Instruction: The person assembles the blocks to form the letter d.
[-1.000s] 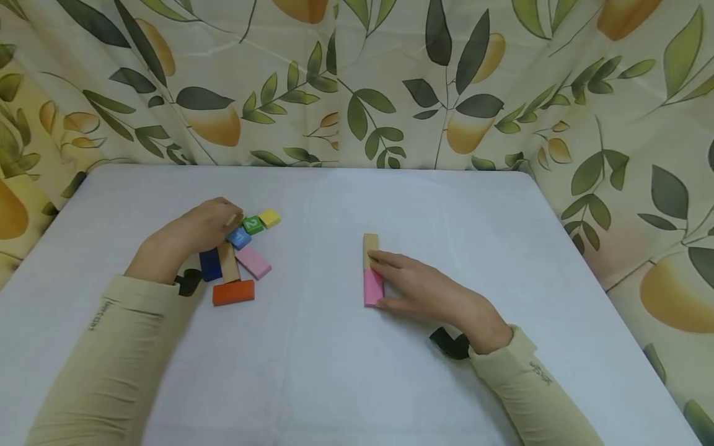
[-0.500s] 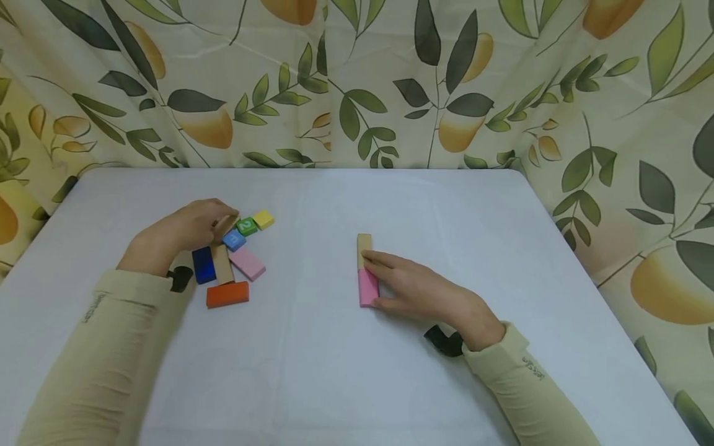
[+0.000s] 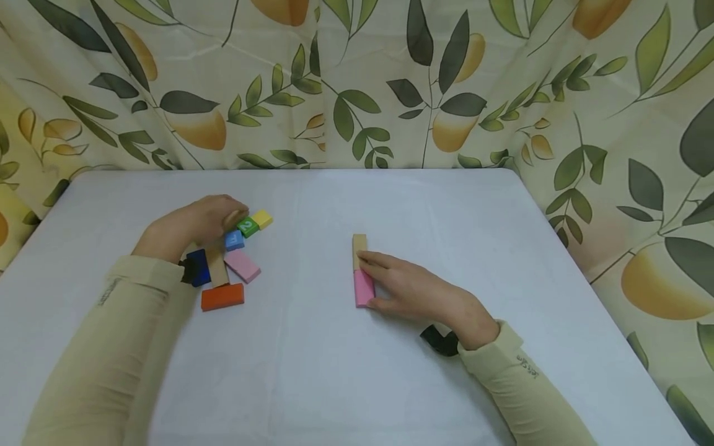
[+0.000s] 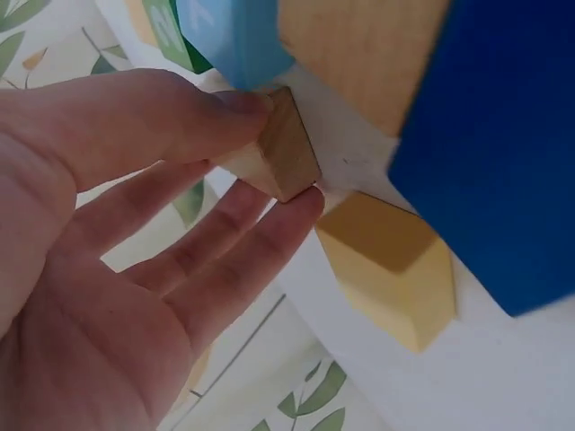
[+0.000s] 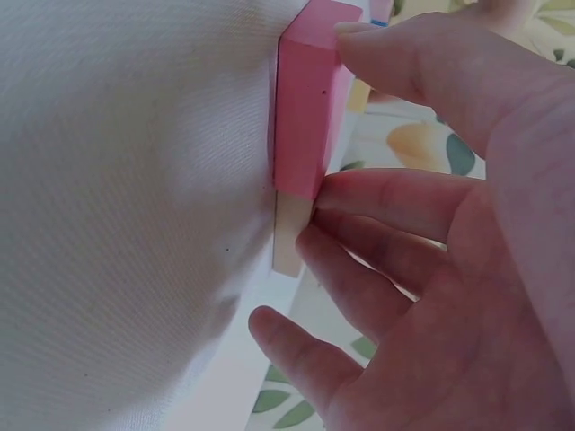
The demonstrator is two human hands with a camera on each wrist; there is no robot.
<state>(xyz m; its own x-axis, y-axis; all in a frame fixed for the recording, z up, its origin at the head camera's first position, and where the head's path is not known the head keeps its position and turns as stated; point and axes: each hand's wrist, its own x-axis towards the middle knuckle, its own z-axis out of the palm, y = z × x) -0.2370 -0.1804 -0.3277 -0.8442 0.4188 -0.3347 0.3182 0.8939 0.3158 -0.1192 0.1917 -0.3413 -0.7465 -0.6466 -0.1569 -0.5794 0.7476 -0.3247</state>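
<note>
My left hand (image 3: 192, 226) pinches a small plain wooden block (image 4: 292, 148) between thumb and fingertips, over the pile at the left. Right beside it lie a light blue block (image 3: 234, 240), a green block (image 3: 248, 226) marked 2, and a yellow block (image 3: 262, 218). The left wrist view also has a tan-yellow block (image 4: 386, 278) on the cloth below the fingers. My right hand (image 3: 413, 288) touches the right side of an end-to-end row: a pink block (image 3: 364, 288) nearer me and a wooden block (image 3: 359, 244) beyond. Its thumb is at the pink block's near corner; its fingers are extended.
By the left wrist lie a dark blue block (image 3: 201, 266), a longer wooden block (image 3: 217, 267), a light pink block (image 3: 242, 265) and an orange block (image 3: 223, 297). White cloth (image 3: 312, 371) covers the table, and a leaf-patterned curtain (image 3: 279, 124) hangs behind it.
The left hand has shifted slightly within the pile, its wrist now partly covering the dark blue block. The right hand keeps its place at the row. The head view has turned slightly right.
</note>
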